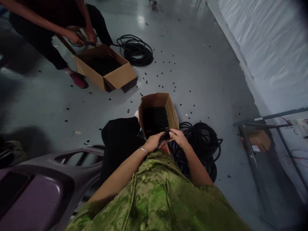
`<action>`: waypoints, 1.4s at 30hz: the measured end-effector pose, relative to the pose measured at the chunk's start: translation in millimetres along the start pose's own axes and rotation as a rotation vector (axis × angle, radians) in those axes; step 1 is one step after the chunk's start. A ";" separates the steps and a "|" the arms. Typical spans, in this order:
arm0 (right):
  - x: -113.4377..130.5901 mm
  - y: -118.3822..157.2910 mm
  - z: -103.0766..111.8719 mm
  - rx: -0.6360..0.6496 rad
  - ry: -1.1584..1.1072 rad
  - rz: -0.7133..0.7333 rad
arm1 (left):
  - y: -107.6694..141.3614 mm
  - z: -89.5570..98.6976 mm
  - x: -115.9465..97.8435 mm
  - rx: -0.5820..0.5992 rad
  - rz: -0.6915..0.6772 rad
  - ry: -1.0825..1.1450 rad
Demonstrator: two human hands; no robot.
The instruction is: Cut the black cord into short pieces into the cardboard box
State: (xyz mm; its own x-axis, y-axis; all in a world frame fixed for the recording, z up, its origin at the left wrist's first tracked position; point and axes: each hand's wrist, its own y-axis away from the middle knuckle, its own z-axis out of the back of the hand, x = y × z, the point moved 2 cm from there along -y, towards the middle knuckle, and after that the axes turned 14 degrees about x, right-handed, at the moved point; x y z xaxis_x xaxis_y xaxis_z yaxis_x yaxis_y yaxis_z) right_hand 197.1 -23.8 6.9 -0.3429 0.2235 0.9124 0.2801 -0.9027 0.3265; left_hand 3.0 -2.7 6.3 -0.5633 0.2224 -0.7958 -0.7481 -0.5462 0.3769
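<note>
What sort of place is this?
Probably a workshop or small factory: coils of black cable or hose lie on a grey floor, small black pieces fill open cardboard boxes, and a metal frame stands nearby.

An open brown cardboard box [173, 115] was set on the smooth grey floor [204, 80], directly before the person, and tiny black pieces [160, 117] were contained in it. At its near edge, a thin black cord [160, 141] was held by the left hand [152, 142], with the right hand [178, 137] placed just beside. A tangled black cable heap [204, 138] was laid to the box's right. Farther ahead, leftward, a larger brown cardboard box [121, 76] was positioned before a dark-clothed co-worker [55, 12], a round black cable coil [143, 58] being placed beside it. A purple-grey plastic chair [40, 199] was stationed near left, a grey metal frame [271, 116] far right.
</note>
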 end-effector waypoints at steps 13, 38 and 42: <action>10.4 0.1 -1.8 0.005 -0.081 -0.011 | 1.1 4.2 -8.5 -0.013 0.029 -0.015; 10.8 -11.9 20.8 0.094 0.409 0.009 | -1.6 6.3 -12.7 0.057 0.111 -0.298; 5.2 -14.8 19.9 0.048 0.418 0.002 | -3.2 6.5 -13.2 0.068 0.139 -0.325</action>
State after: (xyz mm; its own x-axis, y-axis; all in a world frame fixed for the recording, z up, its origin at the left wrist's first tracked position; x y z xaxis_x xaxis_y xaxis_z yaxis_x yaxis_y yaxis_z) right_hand 208.9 -2.0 11.7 -0.6735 0.0443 0.7379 0.3197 -0.8826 0.3448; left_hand 10.5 1.3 18.7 -0.7350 0.4009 -0.5468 -0.6722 -0.5365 0.5102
